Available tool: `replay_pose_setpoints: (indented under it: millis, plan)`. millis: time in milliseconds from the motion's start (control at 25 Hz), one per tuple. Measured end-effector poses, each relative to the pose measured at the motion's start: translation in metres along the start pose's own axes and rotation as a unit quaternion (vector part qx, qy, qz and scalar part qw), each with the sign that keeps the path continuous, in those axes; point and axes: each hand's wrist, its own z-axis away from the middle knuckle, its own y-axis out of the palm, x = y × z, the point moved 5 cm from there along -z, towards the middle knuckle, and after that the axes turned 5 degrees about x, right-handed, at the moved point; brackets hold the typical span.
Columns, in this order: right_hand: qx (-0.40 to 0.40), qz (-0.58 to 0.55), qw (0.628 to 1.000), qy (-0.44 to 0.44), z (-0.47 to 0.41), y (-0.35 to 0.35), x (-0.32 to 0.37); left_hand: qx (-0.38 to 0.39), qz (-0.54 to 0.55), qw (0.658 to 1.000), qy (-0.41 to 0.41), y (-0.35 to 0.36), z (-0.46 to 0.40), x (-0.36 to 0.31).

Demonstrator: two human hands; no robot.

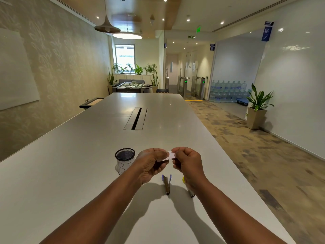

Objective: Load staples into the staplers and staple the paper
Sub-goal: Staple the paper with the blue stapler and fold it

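Both hands are raised above the white table (70,173) and meet over a small white box (169,155), probably a staple box. My left hand (151,164) grips its left end and my right hand (187,162) pinches its right end. Below the hands a purple stapler (166,184) lies opened out flat on the table. A second stapler (192,194) with a yellow part (183,179) lies to its right, mostly hidden under my right wrist. No paper sheet is visible.
A black mesh pen cup (124,160) with a white label stands just left of my left hand. A cable slot (136,118) runs along the table's middle. The table's right edge drops to patterned carpet, with a potted plant (258,110) beyond.
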Motion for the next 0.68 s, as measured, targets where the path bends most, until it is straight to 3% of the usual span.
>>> replay_pose_setpoints:
  millis: [160,400,680]
  plan:
    - [0.006,0.020,1.000,-0.008,0.0003,0.0016,0.0009,-0.036,0.010,0.999,-0.007,-0.0027,-0.0024,0.0014]
    - [0.003,0.032,0.999,-0.018,0.0002,-0.0003,0.0035,0.017,-0.010,1.000,0.018,-0.0021,-0.0009,-0.0022]
    - [0.005,0.061,0.998,-0.024,0.0001,-0.0007,-0.0003,-0.024,-0.013,1.000,0.013,-0.0042,-0.0051,0.0041]
